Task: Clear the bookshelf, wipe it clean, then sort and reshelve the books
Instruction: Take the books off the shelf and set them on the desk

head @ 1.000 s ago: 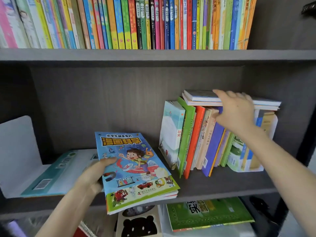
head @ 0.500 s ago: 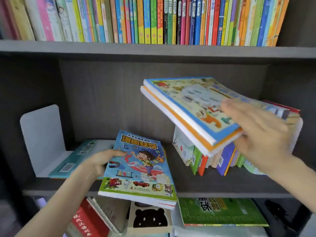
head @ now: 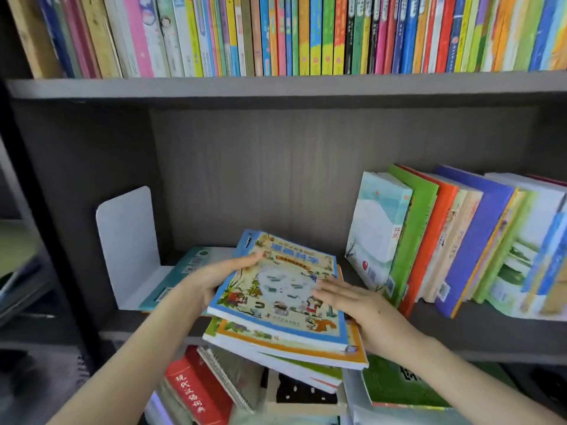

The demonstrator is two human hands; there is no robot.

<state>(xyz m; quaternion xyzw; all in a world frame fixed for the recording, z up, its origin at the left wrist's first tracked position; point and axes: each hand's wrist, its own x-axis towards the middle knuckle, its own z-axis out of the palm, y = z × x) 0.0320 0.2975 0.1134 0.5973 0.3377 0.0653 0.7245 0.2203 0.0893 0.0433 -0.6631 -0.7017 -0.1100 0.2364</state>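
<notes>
Gripping the stack point(head: 285, 305) at its 9 o'clock edge with the left hand point(head: 211, 280), thumb over the top cover, fingers hidden beneath. Pressing down on the cover from 3 o'clock with the right hand point(head: 365, 305), fingers straight and flat, clamping nothing. Resting the stack flat at the front lip of the shelf point(head: 475, 338), with the 6 o'clock end overhanging. Sitting between the leaning row point(head: 429, 240) near 3 o'clock and the bookend point(head: 125, 240) and teal book point(head: 184, 271) at 9 o'clock. Judging it as several thin glossy paperbacks: light singly, weightier together, floppy, apt to be sliding over one another, lying fanned out of square. Probably best taking hold by squaring the edges, then clamping both long sides with a palm going under the overhang, keeping it level against the top book skating off.
</notes>
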